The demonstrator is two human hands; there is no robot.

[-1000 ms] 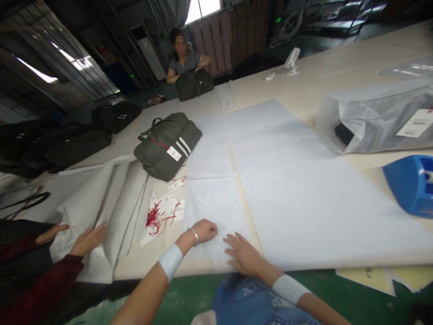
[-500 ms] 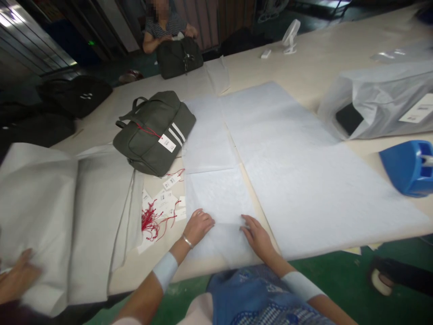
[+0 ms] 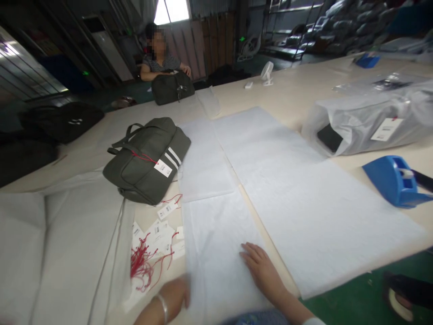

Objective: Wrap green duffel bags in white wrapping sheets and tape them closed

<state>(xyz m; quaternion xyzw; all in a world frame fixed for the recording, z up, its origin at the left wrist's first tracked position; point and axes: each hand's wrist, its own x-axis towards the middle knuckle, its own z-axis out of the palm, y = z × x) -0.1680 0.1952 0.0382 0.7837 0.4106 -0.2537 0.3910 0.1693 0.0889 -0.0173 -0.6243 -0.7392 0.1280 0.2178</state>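
A narrow sheet of translucent white plastic (image 3: pixel 216 225) lies flat before me. On its right part rests my right hand (image 3: pixel 259 264), fingers stretched out and holding nothing. My left hand (image 3: pixel 176 293) is at the sheet's lower left edge, blurred, with its fingers pointing down and mostly hidden. White tags (image 3: pixel 160 237) with red strings (image 3: pixel 142 266) lie in a pile just beyond my left hand. Behind them a dark green bag (image 3: pixel 149 160) with white stripes carries a tag on a red string.
A wide plastic sheet (image 3: pixel 287 194) covers the table's middle right. Farther right are a bag in clear plastic (image 3: pixel 365 124) and a blue tape dispenser (image 3: pixel 392 180). Grey-white sheets (image 3: pixel 77 243) lie at left. Across the table a person (image 3: pixel 162 61) touches another dark bag (image 3: pixel 173 88).
The view has tilted up. My left hand has moved down and left to the sheet's edge; my right hand has flattened on the plastic. Another person's hand at far left has left the view.
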